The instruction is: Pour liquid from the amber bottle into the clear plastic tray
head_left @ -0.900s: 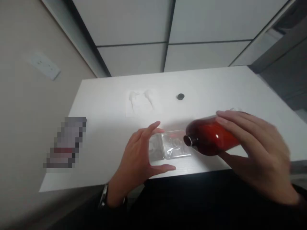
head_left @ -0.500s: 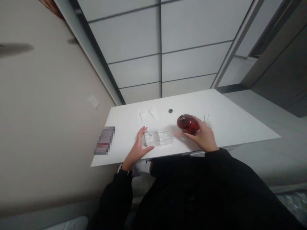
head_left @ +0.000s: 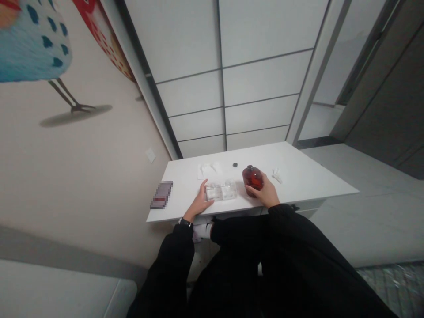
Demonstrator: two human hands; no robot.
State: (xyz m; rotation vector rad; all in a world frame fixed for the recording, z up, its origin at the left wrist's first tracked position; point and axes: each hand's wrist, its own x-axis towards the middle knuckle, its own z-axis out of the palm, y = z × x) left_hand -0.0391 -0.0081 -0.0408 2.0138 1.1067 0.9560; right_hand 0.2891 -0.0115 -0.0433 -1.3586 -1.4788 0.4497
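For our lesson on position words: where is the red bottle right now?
In the head view, right of centre, the red bottle is in the right hand, mouth up, just right of the clear container.

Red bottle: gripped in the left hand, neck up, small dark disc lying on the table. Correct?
Wrong hand: the head view shows the right hand gripping the red bottle; the left hand is at the clear container. The rest stands: neck up, small dark disc lying on the table.
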